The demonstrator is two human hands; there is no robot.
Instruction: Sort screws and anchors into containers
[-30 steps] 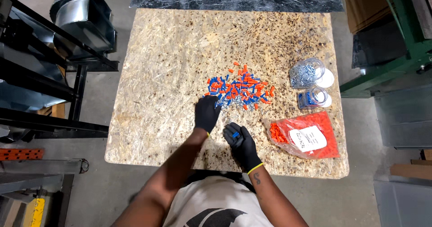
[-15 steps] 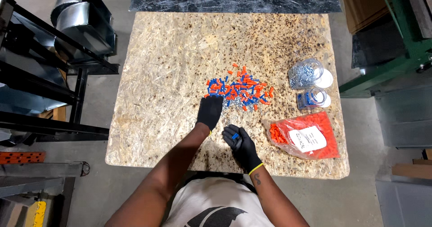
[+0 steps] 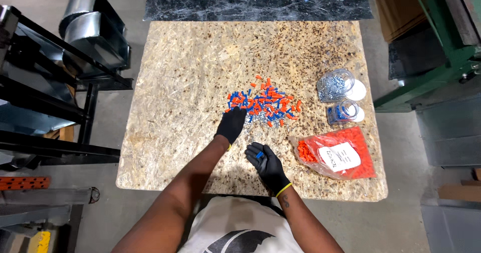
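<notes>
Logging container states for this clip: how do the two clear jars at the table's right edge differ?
The far jar holds silvery metal bits; the near jar holds blue pieces. The far jar looks larger and fuller; the near jar looks smaller with less inside. Both are clear, lie beside white round lids, and sit right of the mixed pile, above the orange bag.
</notes>
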